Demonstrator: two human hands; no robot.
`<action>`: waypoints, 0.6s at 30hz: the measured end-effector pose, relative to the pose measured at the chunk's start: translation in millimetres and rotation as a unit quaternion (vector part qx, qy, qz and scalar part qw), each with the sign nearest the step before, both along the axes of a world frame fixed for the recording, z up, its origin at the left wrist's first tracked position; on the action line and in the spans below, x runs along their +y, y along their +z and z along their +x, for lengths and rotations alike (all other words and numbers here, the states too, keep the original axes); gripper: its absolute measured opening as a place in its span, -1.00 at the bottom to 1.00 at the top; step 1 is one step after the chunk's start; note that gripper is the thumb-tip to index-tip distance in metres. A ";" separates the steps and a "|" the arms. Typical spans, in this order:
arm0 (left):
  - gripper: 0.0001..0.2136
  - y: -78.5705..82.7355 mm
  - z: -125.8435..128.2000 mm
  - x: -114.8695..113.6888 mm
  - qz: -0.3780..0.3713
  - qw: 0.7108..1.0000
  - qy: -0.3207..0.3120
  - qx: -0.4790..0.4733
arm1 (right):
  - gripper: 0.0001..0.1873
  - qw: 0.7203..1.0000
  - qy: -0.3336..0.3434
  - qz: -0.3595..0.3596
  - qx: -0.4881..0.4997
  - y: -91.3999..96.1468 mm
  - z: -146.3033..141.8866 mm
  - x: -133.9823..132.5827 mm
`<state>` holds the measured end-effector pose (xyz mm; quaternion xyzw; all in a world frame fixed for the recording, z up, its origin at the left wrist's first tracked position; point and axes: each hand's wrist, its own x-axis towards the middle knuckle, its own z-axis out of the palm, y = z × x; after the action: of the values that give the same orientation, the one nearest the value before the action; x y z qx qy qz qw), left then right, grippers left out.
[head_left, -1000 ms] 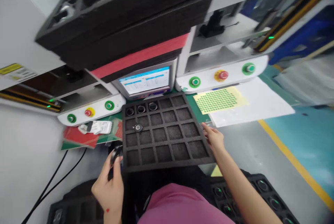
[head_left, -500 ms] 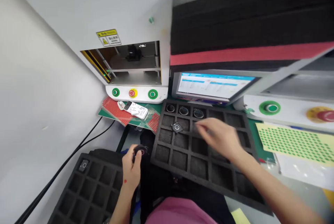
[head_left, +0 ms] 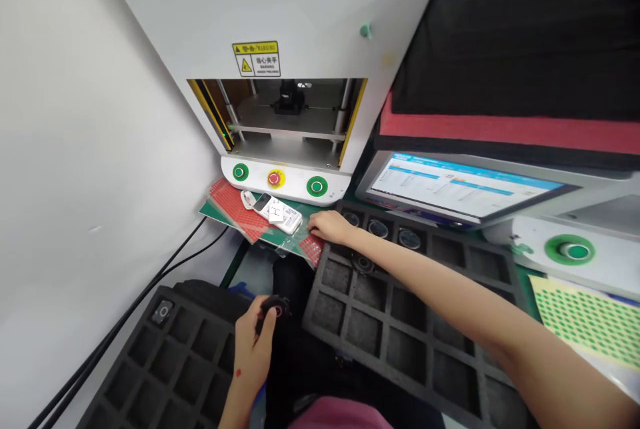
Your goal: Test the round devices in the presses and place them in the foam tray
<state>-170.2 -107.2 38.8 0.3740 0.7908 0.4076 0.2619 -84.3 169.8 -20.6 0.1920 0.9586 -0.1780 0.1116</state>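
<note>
One round part (head_left: 274, 309) (left hand (head_left: 253, 345))

We've got one cam, worn on the head, facing forward and down, pretty close in and tilted. Left hand (head_left: 253, 342) sits low in frame, right hand (head_left: 330, 225) mid-frame, foam tray (head_left: 400, 322) right below us, press machine (head_left: 295, 15) straight ahead.

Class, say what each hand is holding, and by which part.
The left hand pinches a small black round part at its edge. The right hand holds nothing visible; it lies flat beside the white device.
</note>
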 end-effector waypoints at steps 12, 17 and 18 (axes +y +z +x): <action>-0.72 3.5 10.3 13.5 0.008 1.000 -0.025 -0.014 | -0.76 1.000 -0.001 0.009 -0.023 5.6 -1.4 1.1; -0.72 1.0 9.2 10.7 0.003 1.000 -0.014 -0.010 | -0.74 0.999 0.009 0.021 -0.023 8.4 0.1 -0.3; -0.72 0.5 9.1 10.6 0.003 1.000 -0.014 -0.009 | -0.75 0.999 0.012 0.025 -0.026 9.0 0.2 -0.7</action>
<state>-161.1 -96.6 39.3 0.3818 0.7821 0.4095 0.2736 -84.1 169.1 -11.6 0.1881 0.9617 -0.1478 0.1339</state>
